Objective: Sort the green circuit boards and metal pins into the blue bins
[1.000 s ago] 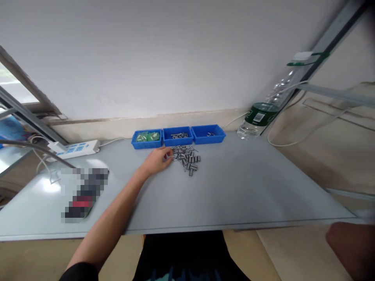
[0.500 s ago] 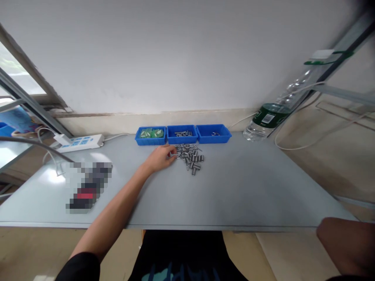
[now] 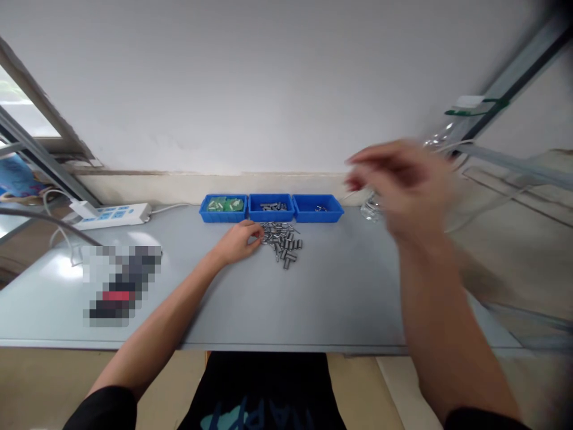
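My left hand [image 3: 242, 242] rests on the table at the left edge of a pile of small metal pins and cylinders [image 3: 282, 239]. Its thumb and fingers curl together in a pinch; whatever lies between the tips is too small to make out. In the air to the right, above the table, my right hand [image 3: 398, 182] is smeared by motion, so its grip is unclear. Behind the pile stand three blue bins in a row: the left bin [image 3: 223, 218] holds green-and-white pieces, the middle bin [image 3: 271, 217] metal cylinders, the right bin [image 3: 319, 218] a few small metal pieces.
At the right, a plastic bottle [image 3: 465, 113] leans by the metal frame, largely hidden behind my right hand. A white power strip [image 3: 116, 216] with cables lies at the back left. Nearer on the left is a blurred-out dark object [image 3: 128, 280].
My right hand has come up from the lower right into the air in front of the bottle. The left hand stays at the pile. The whole view has shifted slightly.
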A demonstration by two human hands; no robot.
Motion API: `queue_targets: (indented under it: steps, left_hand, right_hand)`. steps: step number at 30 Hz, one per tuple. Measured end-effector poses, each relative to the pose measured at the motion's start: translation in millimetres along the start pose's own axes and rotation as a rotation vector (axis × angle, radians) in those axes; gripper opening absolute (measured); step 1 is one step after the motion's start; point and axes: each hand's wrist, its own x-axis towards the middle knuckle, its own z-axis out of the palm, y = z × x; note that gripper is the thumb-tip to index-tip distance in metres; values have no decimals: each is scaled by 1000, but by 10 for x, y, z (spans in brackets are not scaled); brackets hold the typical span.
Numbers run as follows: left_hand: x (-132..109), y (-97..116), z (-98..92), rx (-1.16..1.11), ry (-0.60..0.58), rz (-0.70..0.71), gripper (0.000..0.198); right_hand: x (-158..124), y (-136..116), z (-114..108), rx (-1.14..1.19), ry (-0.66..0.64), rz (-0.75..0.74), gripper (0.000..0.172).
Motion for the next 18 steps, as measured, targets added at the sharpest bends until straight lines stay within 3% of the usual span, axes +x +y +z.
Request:
queue_targets:
  steps: [3,6,10,15,18]
  left_hand:
    - [8,39,24,15,8,20,13]
    - [32,79,37,12,11,49,13]
    - [113,109,37,26,-8,83,12]
    - [278,94,55,41,-19,103,13]
    - [316,89,95,4,30,74,12]
  right_hand:
    - [56,452,137,-400,-496,85,13]
    - [-4,887,207,-668,-751,175,18]
    - [-147,1111,222,-846,-872,256,30]
    - [-209,1138,225,-830,-864,277,14]
    - [-210,1171,193,-805,-862,276,18]
